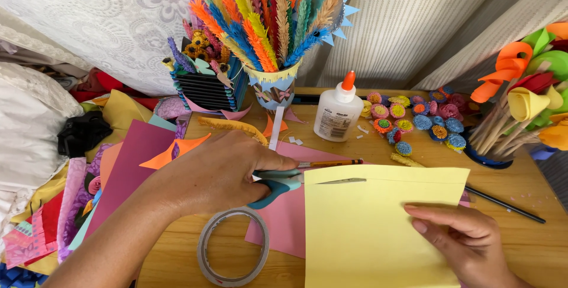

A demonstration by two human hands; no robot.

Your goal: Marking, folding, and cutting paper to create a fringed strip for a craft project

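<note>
Head view: right hand (467,243) presses flat on the yellow paper sheet (378,229) at its near right edge. Left hand (219,172) grips the teal scissors (278,182), blades in the sheet's top-left edge, pointing rightward along that edge. Beyond stand a glue bottle (337,111) and paper flowers (414,119).

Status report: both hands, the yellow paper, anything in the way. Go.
Left hand gripping teal scissors, blades in yellow paper, cut started along top edge. Right hand pinning sheet. Pencil just above cut line.
</note>
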